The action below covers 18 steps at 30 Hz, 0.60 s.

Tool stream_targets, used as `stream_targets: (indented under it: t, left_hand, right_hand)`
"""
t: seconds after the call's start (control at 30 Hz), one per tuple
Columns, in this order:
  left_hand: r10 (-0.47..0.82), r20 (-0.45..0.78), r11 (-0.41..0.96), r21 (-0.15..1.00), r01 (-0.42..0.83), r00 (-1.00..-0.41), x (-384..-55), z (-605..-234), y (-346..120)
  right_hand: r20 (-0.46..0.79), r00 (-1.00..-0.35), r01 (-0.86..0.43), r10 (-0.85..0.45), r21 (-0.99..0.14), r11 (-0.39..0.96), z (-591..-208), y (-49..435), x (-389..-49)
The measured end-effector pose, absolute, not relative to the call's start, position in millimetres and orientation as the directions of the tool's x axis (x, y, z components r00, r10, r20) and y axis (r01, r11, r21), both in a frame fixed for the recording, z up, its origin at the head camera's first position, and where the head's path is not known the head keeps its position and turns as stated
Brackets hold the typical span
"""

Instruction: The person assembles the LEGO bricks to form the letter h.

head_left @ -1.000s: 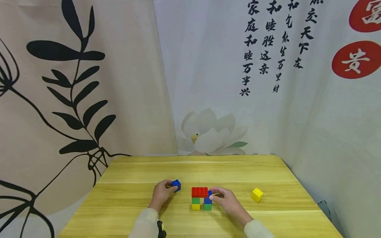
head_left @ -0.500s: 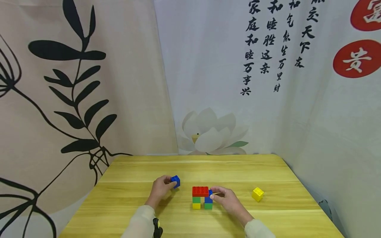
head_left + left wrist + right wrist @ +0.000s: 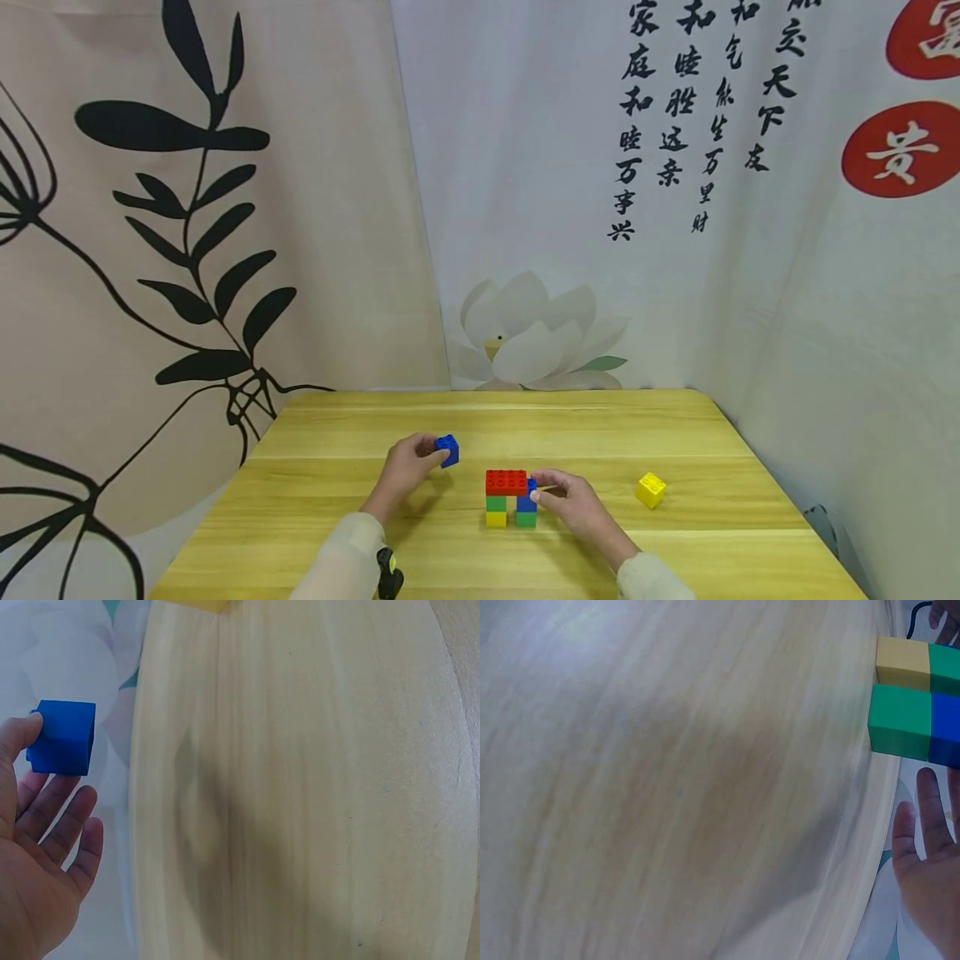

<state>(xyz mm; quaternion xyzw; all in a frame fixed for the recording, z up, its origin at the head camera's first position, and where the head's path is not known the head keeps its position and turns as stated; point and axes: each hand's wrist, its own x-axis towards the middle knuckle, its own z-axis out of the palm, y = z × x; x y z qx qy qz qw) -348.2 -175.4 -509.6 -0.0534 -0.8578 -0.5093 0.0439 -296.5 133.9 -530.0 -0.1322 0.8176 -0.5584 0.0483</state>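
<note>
An arch of blocks (image 3: 527, 505) stands on the counter (image 3: 585, 429), its top block (image 3: 506, 482) bridging a left column (image 3: 497, 511) and a right column (image 3: 527, 519). The right grip (image 3: 572, 502) is at the arch's right side. The left grip (image 3: 407, 467), farther left and back, has a single block (image 3: 447, 451) above the counter. A loose block (image 3: 650, 491) lies rightmost; a backdrop (image 3: 360, 250) hangs behind.

I see a yellow wood-grained table (image 3: 300, 500) with rounded far corners; on it I make out a block structure (image 3: 506, 482), standing on a yellow base block (image 3: 496, 519) and a green base block (image 3: 526, 519), a gap between them; well to its right, a loose yellow block (image 3: 651, 490).
</note>
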Motion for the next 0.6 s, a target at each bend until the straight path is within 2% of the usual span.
stream_targets:
  t: [0.6]
  left_hand:
    - [0.117,0.149,0.447,0.875,0.186,-0.982,-343,-488,-169]
  right_hand:
    - [0.069,-0.96,-0.162,-0.271,-0.928,0.335,-529,134,-296]
